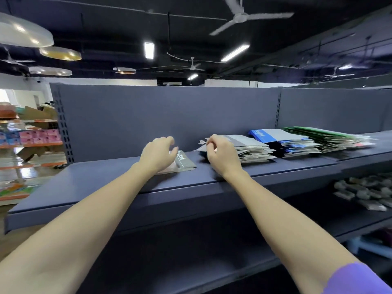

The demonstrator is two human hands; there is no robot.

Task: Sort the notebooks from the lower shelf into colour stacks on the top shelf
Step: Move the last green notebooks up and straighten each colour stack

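both arms stretched forward over the top shelf (84, 183), a dark grey-blue board with a tall back panel (169, 115). left hand (158, 154) at about 11 o'clock from centre, fingers (169, 141) loosely curled above a small stack topped by a grey-and-pink notebook (186, 162); touching it or just hovering: cannot tell, no clear grip. right hand (220, 155) just right of centre, fingers curled inward at the near corner of the grey stack (252, 147), seeming to pinch a cover edge, though blurred. further toward 2 o'clock, a blue stack (292, 143) just beside the grey one, then a green stack (331, 139) fanned out and leaning on the blue. all three stacks sitting along the back of the top shelf, close against the panel. lower shelf (360, 221) at 4 o'clock, carrying small blurred grey packets (364, 192). purple sleeve (358, 279) at 5 o'clock on the right arm. other shop shelving (31, 145) with pink and blue goods at 9 o'clock. ceiling fan (250, 18) and strip lights (149, 49) at 12 o'clock.
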